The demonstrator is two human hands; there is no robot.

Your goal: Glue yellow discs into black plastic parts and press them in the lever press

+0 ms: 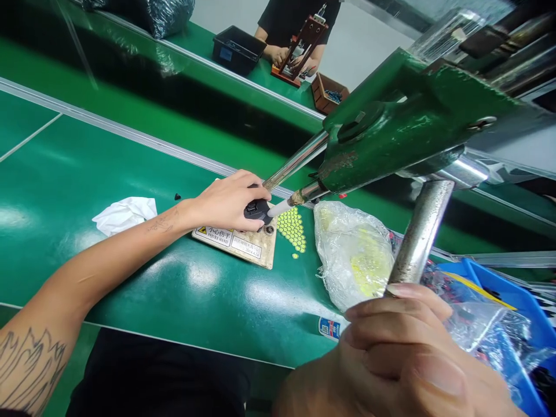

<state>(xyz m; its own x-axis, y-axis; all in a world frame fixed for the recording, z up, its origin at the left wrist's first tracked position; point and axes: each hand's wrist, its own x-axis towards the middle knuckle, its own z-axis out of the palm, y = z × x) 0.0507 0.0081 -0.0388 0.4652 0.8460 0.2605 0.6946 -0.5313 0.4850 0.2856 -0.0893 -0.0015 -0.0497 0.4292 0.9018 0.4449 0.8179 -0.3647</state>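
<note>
My left hand (237,202) grips a black part (257,212) on the base plate (252,252) of a green hand press (391,127). The white tip (280,208) of the press's ram meets the right end of the black part. Close to the camera, my right hand (403,347) is wrapped round the metal lever (421,231) of the press. Small round yellow-green pieces (292,229) lie in rows just right of the base plate.
Right of the pieces sits a clear plastic bag (354,255) with yellow contents. Blue bins (516,295) stand at the right, a small bottle (330,328) near the front edge, crumpled white paper (125,215) at the left. Across the bench, a person (299,26) works at a small red-brown press (302,52).
</note>
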